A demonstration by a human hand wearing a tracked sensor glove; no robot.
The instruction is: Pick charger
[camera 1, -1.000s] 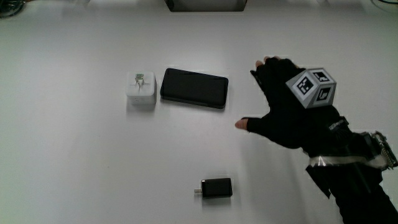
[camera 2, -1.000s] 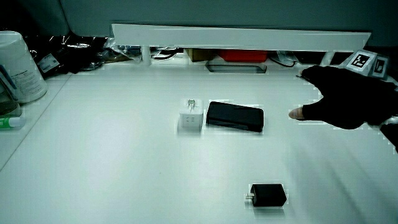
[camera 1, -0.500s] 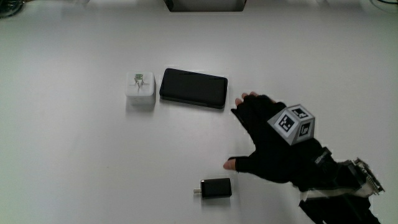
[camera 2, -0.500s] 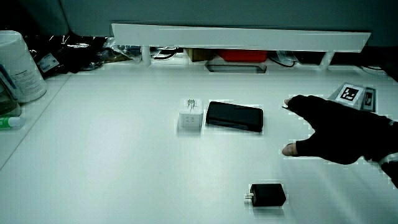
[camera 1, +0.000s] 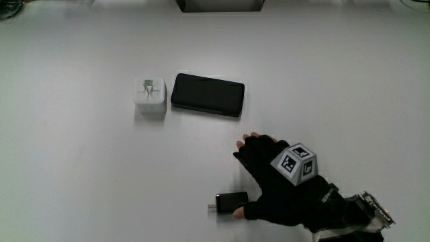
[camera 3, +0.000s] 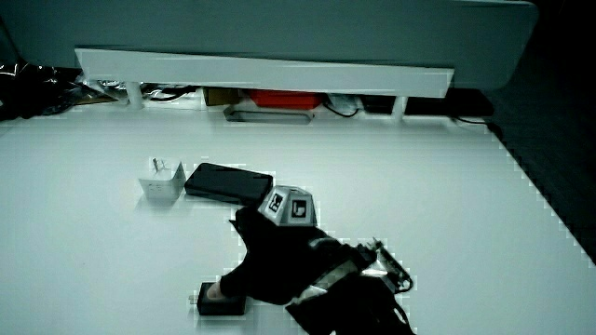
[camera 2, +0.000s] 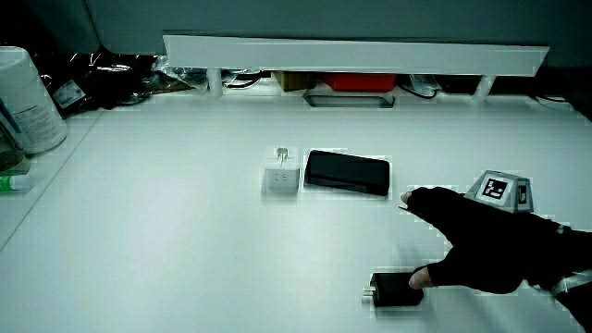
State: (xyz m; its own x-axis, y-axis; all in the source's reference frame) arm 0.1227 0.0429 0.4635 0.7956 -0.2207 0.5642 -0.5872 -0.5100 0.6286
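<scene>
Item: black charger (camera 1: 232,202), small block lying flat on the white table (camera 1: 80,175), nearer the person than the black phone (camera 1: 207,95) and the white plug adapter (camera 1: 150,93) beside it

Hand (camera 1: 279,185): over the charger's end, thumb tip touching it, fingers spread, nothing gripped

Risk: thumb may push the light block sliding away before the fingers close; the exposed prongs may snag the glove
</scene>
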